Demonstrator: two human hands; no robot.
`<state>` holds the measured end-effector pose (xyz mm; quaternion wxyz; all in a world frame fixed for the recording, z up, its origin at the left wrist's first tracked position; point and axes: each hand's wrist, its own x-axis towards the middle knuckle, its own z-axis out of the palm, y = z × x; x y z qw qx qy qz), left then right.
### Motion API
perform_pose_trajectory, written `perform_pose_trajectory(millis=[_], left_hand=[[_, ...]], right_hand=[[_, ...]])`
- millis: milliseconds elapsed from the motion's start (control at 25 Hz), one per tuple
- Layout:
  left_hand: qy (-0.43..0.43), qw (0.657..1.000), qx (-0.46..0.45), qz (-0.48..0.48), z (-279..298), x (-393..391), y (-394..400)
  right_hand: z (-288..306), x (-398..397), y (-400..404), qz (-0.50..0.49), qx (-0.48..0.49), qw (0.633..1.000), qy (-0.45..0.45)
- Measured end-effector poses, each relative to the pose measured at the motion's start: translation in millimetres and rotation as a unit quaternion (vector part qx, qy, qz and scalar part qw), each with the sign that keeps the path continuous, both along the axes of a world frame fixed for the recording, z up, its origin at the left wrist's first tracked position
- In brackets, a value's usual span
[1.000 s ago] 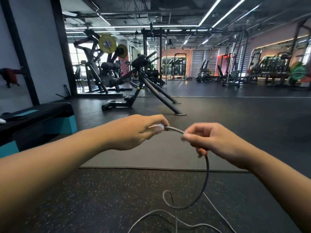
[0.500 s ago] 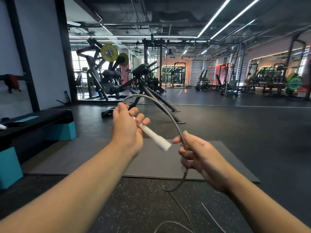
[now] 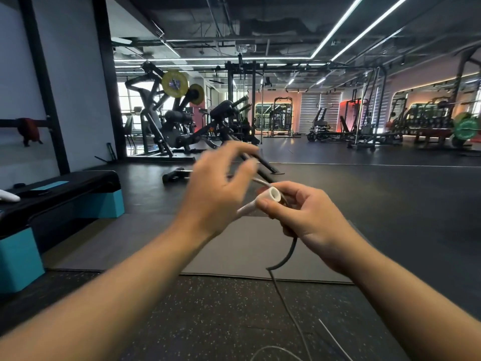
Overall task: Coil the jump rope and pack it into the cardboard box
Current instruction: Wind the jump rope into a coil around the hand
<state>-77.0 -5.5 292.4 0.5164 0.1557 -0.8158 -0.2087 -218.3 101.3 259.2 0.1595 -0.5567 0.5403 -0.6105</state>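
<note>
My right hand (image 3: 309, 214) grips the white handle (image 3: 273, 196) of the jump rope, with the handle's hollow end facing me. The dark grey cord (image 3: 289, 254) drops from under this hand, curls, and runs down to loose loops on the floor (image 3: 276, 347). My left hand (image 3: 216, 188) is just left of the handle, blurred, with its fingers spread and nothing clearly in them. A short pale stretch of cord (image 3: 257, 181) shows between its thumb and the handle. No cardboard box is in view.
A black and teal step platform (image 3: 65, 194) stands at the left with a white object (image 3: 7, 196) on it. A grey mat (image 3: 234, 246) lies on the speckled rubber floor ahead. Weight machines (image 3: 182, 126) stand behind it, with more racks (image 3: 429, 126) at far right.
The white handle passed from my left hand to my right hand. My left hand let go and spread its fingers. The high arc of cord between the hands is gone.
</note>
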Motion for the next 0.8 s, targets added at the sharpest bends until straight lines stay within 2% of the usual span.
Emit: perform_pose_trajectory(millis=[40, 120, 200, 320, 440, 560, 680, 800], left_hand=[[-0.118, 0.991, -0.048, -0.035, 12.7, -4.2, 8.4], [-0.299, 0.946, -0.121, -0.009, 31.6, -14.5, 13.8], [-0.354, 0.917, -0.181, 0.001, 38.3, -21.8, 2.7], [-0.39, 0.906, -0.145, -0.077, 36.7, -22.2, -9.4], [-0.337, 0.93, -0.073, -0.127, 34.8, -20.0, -17.8], [-0.214, 0.953, 0.093, -0.192, 30.8, -14.9, -27.7], [-0.067, 0.939, 0.237, -0.239, 25.6, -11.5, -30.9], [0.064, 0.929, 0.308, -0.196, 22.8, -15.2, -26.2]], right_hand=[[5.3, -2.0, 0.8, -0.004, 0.008, 0.999, 0.047], [13.7, -2.8, 0.2, -0.017, 0.005, 0.994, 0.107], [17.2, -4.7, 1.3, -0.04, -0.015, 0.992, 0.117], [14.5, -7.7, 1.8, -0.02, -0.013, 0.996, 0.092], [15.9, -11.9, 7.3, 0.013, -0.002, 0.999, 0.049], [14.0, -24.8, 19.7, 0.007, 0.042, 0.999, -0.01], [8.4, -34.1, 28.4, 0.009, 0.11, 0.993, -0.047], [0.4, -38.9, 30.1, 0.063, 0.152, 0.982, -0.088]])
